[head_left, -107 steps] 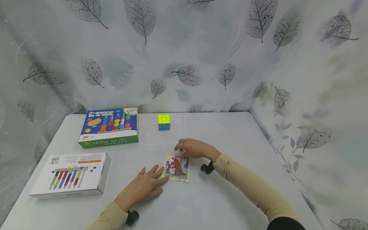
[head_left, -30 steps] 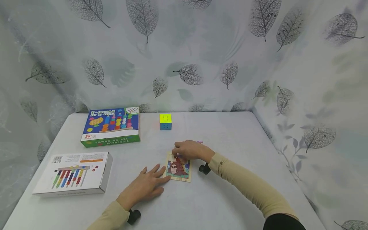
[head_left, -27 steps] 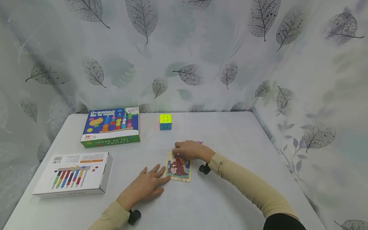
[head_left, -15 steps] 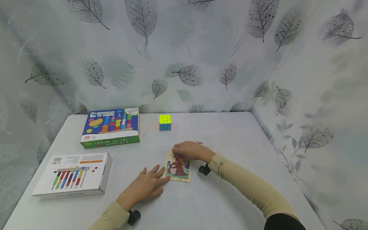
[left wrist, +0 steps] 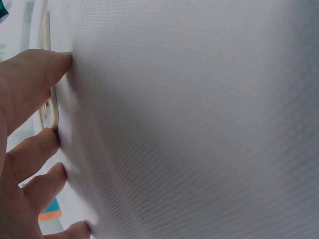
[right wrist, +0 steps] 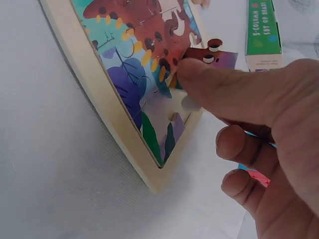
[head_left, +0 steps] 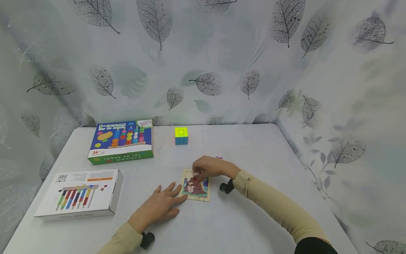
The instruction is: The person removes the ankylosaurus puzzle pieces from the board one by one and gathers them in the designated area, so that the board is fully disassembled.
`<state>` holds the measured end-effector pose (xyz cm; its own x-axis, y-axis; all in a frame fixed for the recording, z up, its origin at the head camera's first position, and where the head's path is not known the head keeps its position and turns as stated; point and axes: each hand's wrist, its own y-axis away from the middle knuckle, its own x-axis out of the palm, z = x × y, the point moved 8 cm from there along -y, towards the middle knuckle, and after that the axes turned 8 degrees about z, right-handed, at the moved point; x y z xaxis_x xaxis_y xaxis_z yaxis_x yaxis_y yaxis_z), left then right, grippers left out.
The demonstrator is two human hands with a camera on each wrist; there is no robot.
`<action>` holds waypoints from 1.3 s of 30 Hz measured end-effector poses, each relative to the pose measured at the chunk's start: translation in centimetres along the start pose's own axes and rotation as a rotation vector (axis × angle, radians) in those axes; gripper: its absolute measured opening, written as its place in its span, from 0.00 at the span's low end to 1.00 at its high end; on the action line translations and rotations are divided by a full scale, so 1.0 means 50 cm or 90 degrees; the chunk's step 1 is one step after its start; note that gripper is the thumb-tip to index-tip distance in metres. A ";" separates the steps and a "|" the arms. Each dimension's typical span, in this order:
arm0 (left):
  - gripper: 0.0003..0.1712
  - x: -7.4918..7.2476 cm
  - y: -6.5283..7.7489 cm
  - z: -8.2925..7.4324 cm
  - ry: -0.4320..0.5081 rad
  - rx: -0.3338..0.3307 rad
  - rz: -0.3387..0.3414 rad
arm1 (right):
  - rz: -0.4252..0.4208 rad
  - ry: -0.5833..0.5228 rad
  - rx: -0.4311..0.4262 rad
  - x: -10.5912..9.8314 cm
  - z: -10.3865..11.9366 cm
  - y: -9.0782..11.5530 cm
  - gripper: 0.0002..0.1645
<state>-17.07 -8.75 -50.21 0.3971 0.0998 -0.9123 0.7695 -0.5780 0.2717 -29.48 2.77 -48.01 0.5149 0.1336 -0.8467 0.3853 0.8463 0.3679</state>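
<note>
A wood-framed jigsaw puzzle (head_left: 195,190) with a red-brown dinosaur picture lies flat mid-table. My left hand (head_left: 158,207) is spread palm down, its fingertips and thumb against the frame's left side; in the left wrist view the thumb and fingers (left wrist: 42,149) rest at the wooden edge. Over the puzzle's upper right, my right hand (head_left: 211,166) pinches a jigsaw piece (right wrist: 225,60) between thumb and forefinger. That piece shows red-brown and purple colours with cartoon eyes, and it is tilted above the board. Bare wood shows in a gap near the frame's corner (right wrist: 158,179).
A small pink-purple piece (head_left: 219,157) lies on the table just beyond my right hand, partly hidden. Farther back stands a yellow-topped puzzle cube (head_left: 181,136). At the left are a blue and green bead-game box (head_left: 120,141) and a white box (head_left: 79,192).
My right hand has shifted slightly right over the puzzle since half a second ago. The pink-purple piece, out of sight in the oldest frame, now shows behind it. My left hand stays put.
</note>
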 end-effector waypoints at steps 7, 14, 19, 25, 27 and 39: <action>0.28 0.001 -0.002 0.000 0.009 -0.006 0.001 | -0.003 -0.016 -0.027 0.002 -0.005 0.006 0.05; 0.28 0.001 -0.002 0.000 0.006 -0.005 -0.001 | -0.036 -0.030 -0.024 -0.014 -0.021 0.036 0.06; 0.28 0.003 -0.003 0.000 0.018 -0.007 0.003 | -0.065 -0.048 -0.014 -0.023 -0.052 0.068 0.05; 0.28 0.004 -0.003 0.001 0.023 -0.011 0.003 | -0.103 -0.079 -0.001 -0.038 -0.107 0.117 0.05; 0.28 0.002 -0.001 0.000 0.024 -0.006 -0.002 | -0.110 -0.087 0.025 -0.041 -0.134 0.135 0.05; 0.28 0.000 0.000 0.001 0.041 -0.017 0.006 | -0.133 -0.145 0.197 -0.027 -0.300 0.218 0.05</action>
<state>-17.09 -8.78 -50.24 0.4349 0.1478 -0.8883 0.7783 -0.5579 0.2882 -37.47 19.57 -48.62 0.5439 -0.1708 -0.8216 0.6929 0.6437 0.3248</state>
